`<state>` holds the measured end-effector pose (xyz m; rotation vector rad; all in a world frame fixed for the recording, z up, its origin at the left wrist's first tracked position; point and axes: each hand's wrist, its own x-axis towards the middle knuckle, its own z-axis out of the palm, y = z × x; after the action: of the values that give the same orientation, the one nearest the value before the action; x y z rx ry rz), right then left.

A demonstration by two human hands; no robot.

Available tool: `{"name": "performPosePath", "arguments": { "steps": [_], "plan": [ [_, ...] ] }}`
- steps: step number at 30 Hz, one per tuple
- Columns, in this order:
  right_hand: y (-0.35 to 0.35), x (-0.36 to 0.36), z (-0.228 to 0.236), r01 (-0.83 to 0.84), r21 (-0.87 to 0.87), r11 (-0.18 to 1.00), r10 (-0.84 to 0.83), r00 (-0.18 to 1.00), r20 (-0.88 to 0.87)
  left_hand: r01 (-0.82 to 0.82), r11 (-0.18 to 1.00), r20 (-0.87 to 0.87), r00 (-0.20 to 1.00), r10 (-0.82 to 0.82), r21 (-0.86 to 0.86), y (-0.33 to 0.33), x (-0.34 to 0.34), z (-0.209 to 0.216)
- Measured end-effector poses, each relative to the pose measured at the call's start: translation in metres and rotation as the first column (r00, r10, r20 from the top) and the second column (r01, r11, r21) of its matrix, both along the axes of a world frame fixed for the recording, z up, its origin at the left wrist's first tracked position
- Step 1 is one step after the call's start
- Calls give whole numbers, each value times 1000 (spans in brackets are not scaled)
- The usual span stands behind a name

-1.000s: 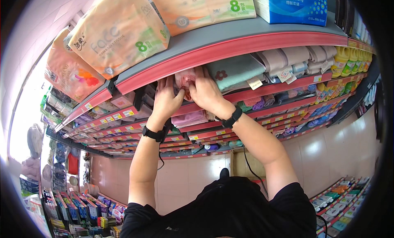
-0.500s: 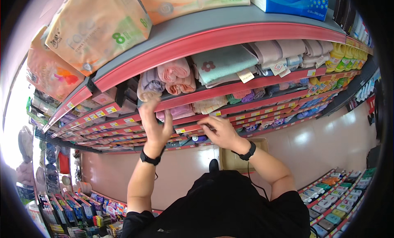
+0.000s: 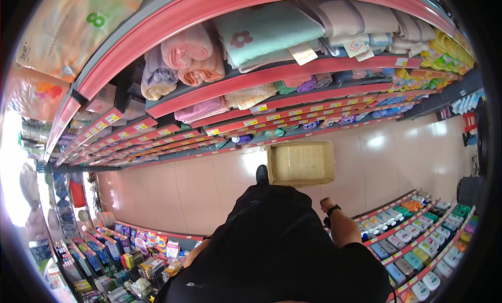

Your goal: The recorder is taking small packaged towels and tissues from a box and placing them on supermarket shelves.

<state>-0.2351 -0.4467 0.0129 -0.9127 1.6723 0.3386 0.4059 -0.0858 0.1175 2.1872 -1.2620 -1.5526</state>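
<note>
Cardboard seems to be used for the tan, shallow, open-topped rectangular box (image 3: 300, 164), which is set on the pale pink tiled floor (image 3: 157, 198) just ahead of the right hand (image 3: 328, 204) and slightly to its left, apart from it. It is judged light and fairly stiff along its walls, not slippery, and easily creased rather than fragile; it is best gripped by two opposite rims. The right hand is held low beside the body, with its fingers seemingly bent; how far it is opened cannot be told, and nothing is seen in it or touched by it. The left hand is hidden, so its opening and contents cannot be told. Well ahead of the right hand and to its left, a pink rolled plush towel (image 3: 187, 46), judged soft and compressible, is left untouched.
</note>
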Motion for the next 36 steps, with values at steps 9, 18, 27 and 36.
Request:
{"name": "performPosePath", "arguments": {
  "steps": [9,18,27,36],
  "plan": [
    [-64,36,-5,97,-202,975,-73,989,125,-523,775,-31,822,569,356,-206,-102,7],
    [-72,8,-23,197,-199,960,-179,978,105,-352,934,-123,931,343,-57,-307,-162,100],
    [-69,-17,-50,357,-658,663,-434,900,51,-489,756,115,863,492,434,-135,-144,36],
    [-85,-32,-85,275,-463,842,-257,961,103,-559,765,89,821,563,319,-128,-177,65]
  ]
}}
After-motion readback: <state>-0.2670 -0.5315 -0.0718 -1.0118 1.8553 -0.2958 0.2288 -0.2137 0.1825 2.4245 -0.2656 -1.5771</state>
